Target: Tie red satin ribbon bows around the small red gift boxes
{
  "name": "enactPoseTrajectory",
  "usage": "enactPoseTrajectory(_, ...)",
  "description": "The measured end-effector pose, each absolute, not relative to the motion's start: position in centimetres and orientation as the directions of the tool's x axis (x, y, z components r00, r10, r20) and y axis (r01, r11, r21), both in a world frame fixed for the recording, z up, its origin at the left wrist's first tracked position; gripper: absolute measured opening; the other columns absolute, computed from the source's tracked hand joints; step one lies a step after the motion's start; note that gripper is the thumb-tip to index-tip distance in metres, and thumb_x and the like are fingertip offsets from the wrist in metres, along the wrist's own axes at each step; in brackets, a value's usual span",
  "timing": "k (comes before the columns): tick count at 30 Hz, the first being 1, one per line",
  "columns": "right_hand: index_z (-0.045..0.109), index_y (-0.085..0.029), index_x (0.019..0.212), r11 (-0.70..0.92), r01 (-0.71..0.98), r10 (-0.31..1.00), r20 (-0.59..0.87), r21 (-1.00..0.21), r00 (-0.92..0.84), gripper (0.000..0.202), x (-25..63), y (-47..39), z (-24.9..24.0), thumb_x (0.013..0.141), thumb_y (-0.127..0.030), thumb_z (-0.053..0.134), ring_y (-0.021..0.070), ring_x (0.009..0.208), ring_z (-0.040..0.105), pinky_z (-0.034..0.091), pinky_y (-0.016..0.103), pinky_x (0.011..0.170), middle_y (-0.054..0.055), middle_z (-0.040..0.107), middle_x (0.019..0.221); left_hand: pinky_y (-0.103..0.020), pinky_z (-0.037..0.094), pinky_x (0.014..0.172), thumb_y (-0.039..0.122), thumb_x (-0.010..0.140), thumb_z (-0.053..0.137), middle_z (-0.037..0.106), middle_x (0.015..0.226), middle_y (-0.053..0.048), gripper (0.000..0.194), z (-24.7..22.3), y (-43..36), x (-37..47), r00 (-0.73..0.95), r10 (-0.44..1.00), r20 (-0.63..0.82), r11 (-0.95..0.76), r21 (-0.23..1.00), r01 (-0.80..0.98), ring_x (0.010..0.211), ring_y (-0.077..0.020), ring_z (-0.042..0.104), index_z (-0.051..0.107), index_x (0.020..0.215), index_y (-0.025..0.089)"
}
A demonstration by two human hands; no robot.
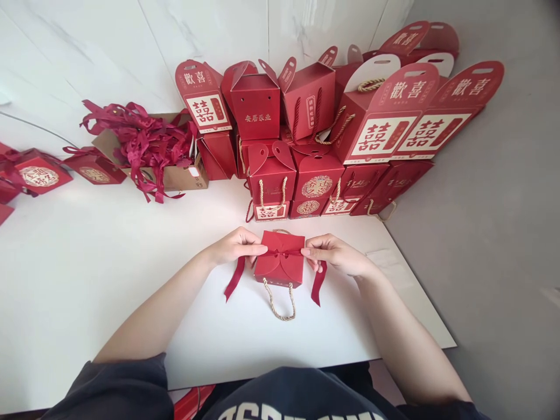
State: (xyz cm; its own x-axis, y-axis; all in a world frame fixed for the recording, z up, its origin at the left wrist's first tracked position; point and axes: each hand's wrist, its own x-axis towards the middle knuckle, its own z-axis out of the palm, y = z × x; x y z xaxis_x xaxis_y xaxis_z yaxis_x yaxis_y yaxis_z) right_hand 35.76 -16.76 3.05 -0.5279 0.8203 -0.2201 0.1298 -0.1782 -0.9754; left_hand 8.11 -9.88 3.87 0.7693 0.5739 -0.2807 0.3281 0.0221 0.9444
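Note:
On the white table in front of me sits a small red gift box point(280, 269) with its top flaps folded down. A dark red ribbon point(235, 281) runs across the top through the holes in the flaps. My left hand point(240, 246) pinches the ribbon at the box's left edge, and its tail hangs below the fingers. At the right edge my right hand point(333, 254) pinches the other side, with a tail hanging down too. A twisted gold cord handle point(280, 315) droops onto the table from the near side; part of another shows behind the box.
Stacked red gift boxes point(317, 181) stand behind my hands, reaching toward the grey wall point(494, 221) at right. A cardboard box point(188, 177) heaped with red ribbons point(149, 137) is at back left. More ribboned boxes point(41, 172) sit farther left on the white table point(109, 262).

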Motion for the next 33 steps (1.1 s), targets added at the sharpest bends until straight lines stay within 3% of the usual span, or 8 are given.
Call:
enactPoseTrajectory(5,0.059,-0.016,0.066,-0.156,0.143,0.815,-0.209,-0.977,-0.54,0.044,35.6,-17.0,3.4,0.089,-0.053,0.056,0.0125,0.058,0.058,0.044,0.026,0.062,0.001,0.061,0.063,-0.021,0.047,0.058,0.041,0.084,0.064,0.066,0.062,-0.004,0.035,4.0,-9.8,7.7,0.806,0.496,-0.324,0.109,0.943,0.313,0.059,-0.0125,0.062,0.062,0.063,0.012)
enactPoseTrajectory(11,0.058,-0.016,0.065,-0.091,0.192,0.864,-0.173,-0.977,-0.472,0.044,35.5,-17.2,3.6,0.09,-0.052,0.057,0.0109,0.058,0.054,0.041,0.024,0.059,0.0,0.058,0.061,-0.021,0.047,0.059,0.039,0.084,0.065,0.063,0.062,-0.003,0.034,4.9,-9.7,7.7,0.797,0.506,-0.33,0.068,0.936,0.344,0.059,-0.0117,0.061,0.063,0.062,0.013)
enactPoseTrajectory(19,0.062,-0.016,0.067,-0.157,0.177,0.82,-0.229,-0.972,-0.525,0.045,36.2,-16.9,3.2,0.089,-0.054,0.056,0.0117,0.058,0.055,0.041,0.025,0.059,0.001,0.062,0.063,-0.024,0.049,0.07,0.037,0.086,0.062,0.068,0.077,-0.008,0.026,6.6,-9.0,6.3,0.883,0.279,-0.376,-0.043,0.914,0.403,0.07,-0.0154,0.061,0.076,0.086,0.016)
enactPoseTrajectory(23,0.063,-0.016,0.069,-0.143,0.178,0.816,-0.218,-0.974,-0.536,0.044,35.8,-17.0,2.9,0.09,-0.053,0.055,0.012,0.061,0.057,0.042,0.025,0.062,0.001,0.063,0.064,-0.023,0.046,0.068,0.035,0.077,0.072,0.059,0.081,-0.005,0.016,7.5,-9.2,6.3,0.901,0.357,-0.246,-0.198,0.923,0.331,0.072,-0.0133,0.053,0.079,0.076,0.02)
enactPoseTrajectory(27,0.065,-0.015,0.068,-0.144,0.165,0.782,-0.215,-0.976,-0.585,0.042,36.2,-17.4,3.6,0.09,-0.049,0.056,0.0124,0.061,0.058,0.045,0.025,0.061,0.003,0.065,0.064,-0.022,0.045,0.07,0.033,0.079,0.071,0.059,0.085,-0.004,0.015,8.1,-9.3,6.3,0.904,0.372,-0.21,-0.222,0.926,0.306,0.071,-0.0118,0.054,0.077,0.074,0.02)
enactPoseTrajectory(33,0.068,-0.013,0.07,-0.09,0.26,0.657,-0.254,-0.961,-0.71,0.04,36.9,-19.1,7.5,0.092,-0.045,0.056,0.0084,0.046,0.052,0.043,0.023,0.049,0.003,0.065,0.061,-0.024,0.045,0.078,0.033,0.09,0.057,0.064,0.083,-0.003,0.022,10.1,-10.9,6.6,0.716,0.681,-0.151,-0.206,0.899,0.386,0.079,-0.0138,0.058,0.068,0.08,0.016)
